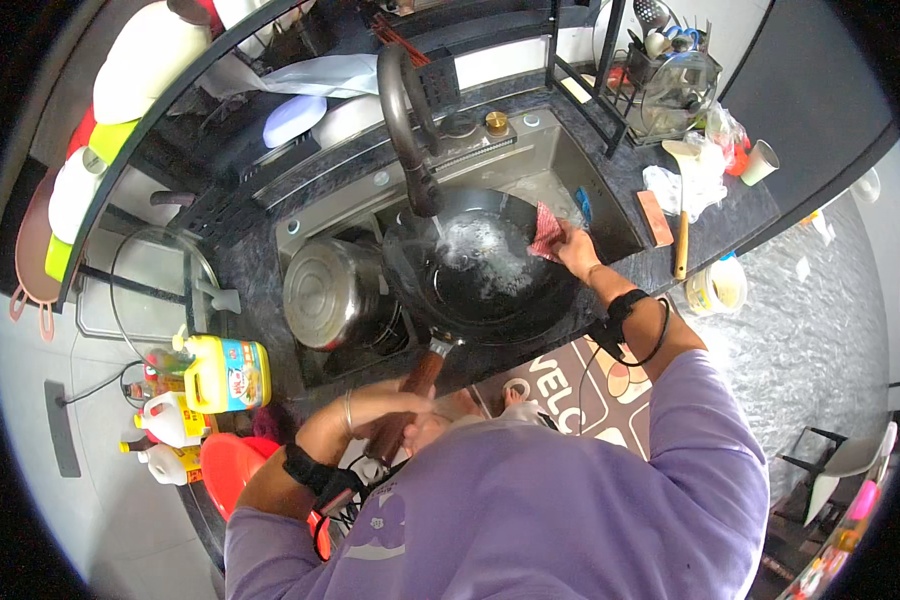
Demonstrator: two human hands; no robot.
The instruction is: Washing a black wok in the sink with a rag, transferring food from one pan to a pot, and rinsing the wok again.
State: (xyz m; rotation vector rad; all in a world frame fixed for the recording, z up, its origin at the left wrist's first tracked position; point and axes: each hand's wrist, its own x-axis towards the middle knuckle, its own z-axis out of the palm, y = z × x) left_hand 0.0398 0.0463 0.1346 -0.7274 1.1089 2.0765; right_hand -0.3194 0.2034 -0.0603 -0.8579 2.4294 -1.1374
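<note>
A black wok lies over the right part of the steel sink, with foamy water inside it. Its brown wooden handle points towards my body, and my left hand is wrapped around it. Between the fingers of my right hand is a red-and-white patterned cloth, at the wok's right rim. The dark faucet arches over the wok, and a stream of water falls from it. To the left, a steel pot rests tilted in the sink with its base showing.
On the right counter lie a wooden-handled ladle, a pink block, plastic bags and a paper cup. A yellow oil jug, a glass lid and a red basin stand left. A shelf edge overhangs the upper left.
</note>
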